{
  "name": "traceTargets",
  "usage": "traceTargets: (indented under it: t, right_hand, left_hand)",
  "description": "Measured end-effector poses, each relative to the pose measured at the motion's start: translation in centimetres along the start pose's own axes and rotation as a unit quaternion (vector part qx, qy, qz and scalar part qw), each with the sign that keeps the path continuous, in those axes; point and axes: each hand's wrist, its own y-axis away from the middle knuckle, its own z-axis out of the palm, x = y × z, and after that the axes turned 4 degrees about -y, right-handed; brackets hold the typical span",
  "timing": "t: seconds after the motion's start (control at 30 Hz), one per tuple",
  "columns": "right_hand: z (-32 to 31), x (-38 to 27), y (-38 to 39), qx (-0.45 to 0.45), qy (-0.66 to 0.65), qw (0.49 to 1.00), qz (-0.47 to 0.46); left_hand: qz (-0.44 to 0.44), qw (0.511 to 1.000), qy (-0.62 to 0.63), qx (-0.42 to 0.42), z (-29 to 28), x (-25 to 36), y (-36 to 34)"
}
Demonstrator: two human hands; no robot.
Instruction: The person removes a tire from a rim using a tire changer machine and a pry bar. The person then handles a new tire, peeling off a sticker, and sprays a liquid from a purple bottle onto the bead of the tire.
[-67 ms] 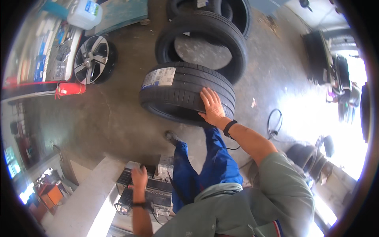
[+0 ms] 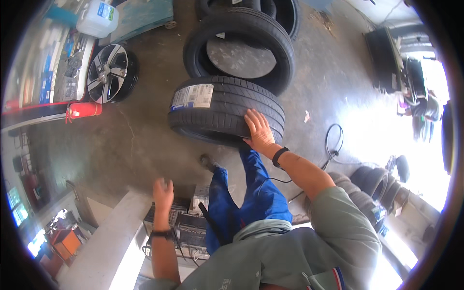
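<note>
A black tyre point(image 2: 227, 108) stands upright on its tread in front of my legs, with a white and blue label point(image 2: 193, 95) on the tread. My right hand point(image 2: 259, 130) lies flat on its near right side, fingers spread over the tread. Well off to the left, my left hand point(image 2: 163, 194) is raised beside the shelf with its fingers curled. A small greyish bit shows at its fingertips, too blurred to name. Just beyond the labelled tyre, a second tyre point(image 2: 193, 50) leans with its wide hole toward me.
More tyres point(image 2: 287, 19) stand at the far end. An alloy wheel point(image 2: 108, 72) and a red fire extinguisher point(image 2: 83, 111) are at left. A black cable point(image 2: 333, 140) coils on the floor at right, near stacked tyres point(image 2: 369, 181). Boxed equipment point(image 2: 191, 227) sits by my left leg.
My left hand has moved up and slightly left, away from the boxed equipment. My right hand stays on the tyre. The whole view has shifted a little.
</note>
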Motion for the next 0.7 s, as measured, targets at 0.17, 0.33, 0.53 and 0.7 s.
traceTargets:
  t: [0.17,0.33,0.53,0.7]
  right_hand:
    - [2.7,1.2,7.7,0.061,-0.028,0.994,0.082]
    - [3.0,5.1,13.8,0.066,-0.018,0.987,0.143]
    - [2.0,8.9,20.2,0.138,-0.147,0.938,0.282]
    - [-0.6,9.3,16.9,0.241,-0.294,0.838,0.391]
  left_hand:
    - [0.144,0.983,0.108,-0.032,-5.5,13.4,-5.7]
    - [0.143,0.981,0.082,-0.104,-1.0,19.2,-4.8]
    - [0.219,0.964,0.077,-0.129,5.0,25.6,-4.0]
    - [0.301,0.948,-0.030,-0.095,7.7,31.8,-4.2]
